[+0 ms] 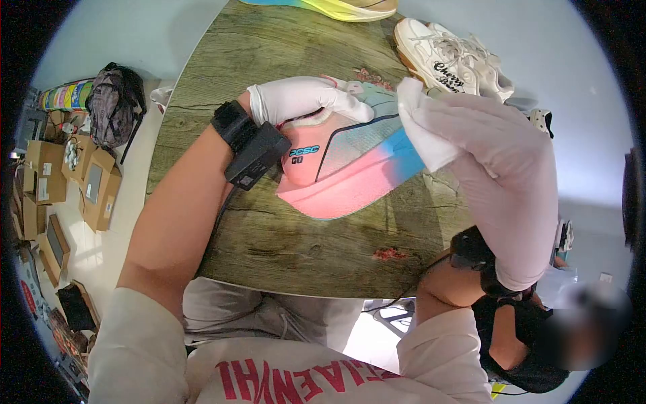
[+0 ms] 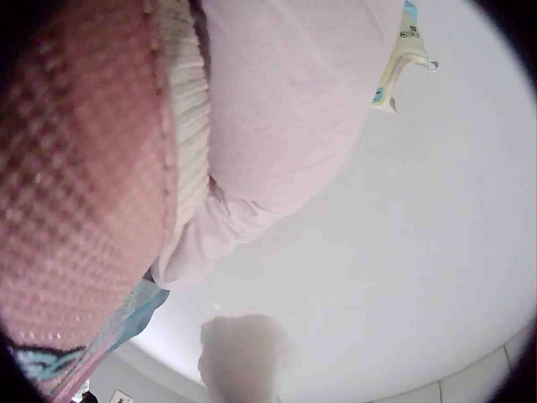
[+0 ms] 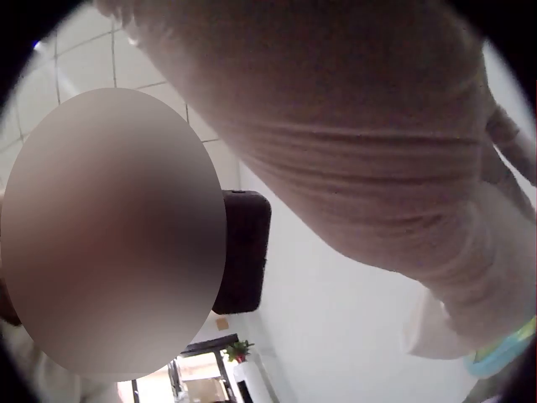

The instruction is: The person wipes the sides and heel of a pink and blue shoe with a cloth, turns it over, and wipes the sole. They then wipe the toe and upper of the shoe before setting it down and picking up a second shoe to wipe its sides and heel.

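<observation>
A pink, grey and blue running shoe (image 1: 356,165) is tilted on its side over the wooden table, its pink sole edge toward the body. My white-gloved left hand (image 1: 303,99) grips it at the collar, fingers lying over the upper near the laces. In the left wrist view the shoe's pink mesh heel (image 2: 75,176) fills the left side beside the glove (image 2: 285,92). At the toe end, my gloved right hand (image 1: 498,128) holds a folded white cloth (image 1: 418,128) against the shoe. The cloth (image 3: 432,327) also shows low in the right wrist view; the right fingertips are hidden.
White sneakers (image 1: 447,60) stand at the table's back right, and another colourful shoe (image 1: 336,8) lies at the far edge. Reddish scraps (image 1: 390,254) lie on the table (image 1: 296,249). Cardboard boxes (image 1: 101,192) and a backpack (image 1: 114,101) are on the left; a person (image 1: 518,337) is at lower right.
</observation>
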Tool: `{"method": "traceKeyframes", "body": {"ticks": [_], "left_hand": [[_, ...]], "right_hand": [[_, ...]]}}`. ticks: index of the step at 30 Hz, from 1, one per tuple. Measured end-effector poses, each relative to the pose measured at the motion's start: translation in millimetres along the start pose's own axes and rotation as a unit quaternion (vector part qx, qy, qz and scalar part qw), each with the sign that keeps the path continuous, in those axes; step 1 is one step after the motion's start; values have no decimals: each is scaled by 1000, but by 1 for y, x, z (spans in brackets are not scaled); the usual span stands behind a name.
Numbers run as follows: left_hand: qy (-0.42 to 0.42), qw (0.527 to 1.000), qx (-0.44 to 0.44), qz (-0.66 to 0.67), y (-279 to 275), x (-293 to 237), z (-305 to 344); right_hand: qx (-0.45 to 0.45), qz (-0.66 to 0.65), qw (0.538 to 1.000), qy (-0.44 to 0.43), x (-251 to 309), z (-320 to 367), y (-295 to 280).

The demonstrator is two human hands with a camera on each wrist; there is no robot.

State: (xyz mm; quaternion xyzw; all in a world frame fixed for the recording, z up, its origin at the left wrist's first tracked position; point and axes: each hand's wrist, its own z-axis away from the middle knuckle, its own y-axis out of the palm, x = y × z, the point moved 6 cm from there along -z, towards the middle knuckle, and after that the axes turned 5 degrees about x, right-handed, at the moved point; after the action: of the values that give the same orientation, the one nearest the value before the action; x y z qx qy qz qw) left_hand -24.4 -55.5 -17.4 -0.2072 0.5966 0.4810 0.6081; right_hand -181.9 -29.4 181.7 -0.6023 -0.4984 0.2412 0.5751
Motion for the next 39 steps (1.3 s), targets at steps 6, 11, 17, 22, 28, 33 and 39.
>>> {"method": "traceKeyframes", "body": {"ticks": [6,11,17,22,28,33,39], "left_hand": [[-23,999,-17,-30,-2,-2,3],[-48,996,-73,-14,-3,0,7],[94,993,19,63,-8,7,-5],[242,966,80,45,-12,-7,15],[18,1000,25,4,2,-6,7],[67,990,3,-124,-4,-2,-5],[28,984,-18,175,6,-6,8]], "right_hand": [[156,183,969,54,15,0,36],[175,173,969,12,30,-1,47],[90,42,994,-47,37,-12,35],[-3,44,992,-117,46,-19,39],[76,103,984,-121,58,-21,79],[64,72,987,-131,58,-20,76],[116,13,985,-125,51,-16,69]]}}
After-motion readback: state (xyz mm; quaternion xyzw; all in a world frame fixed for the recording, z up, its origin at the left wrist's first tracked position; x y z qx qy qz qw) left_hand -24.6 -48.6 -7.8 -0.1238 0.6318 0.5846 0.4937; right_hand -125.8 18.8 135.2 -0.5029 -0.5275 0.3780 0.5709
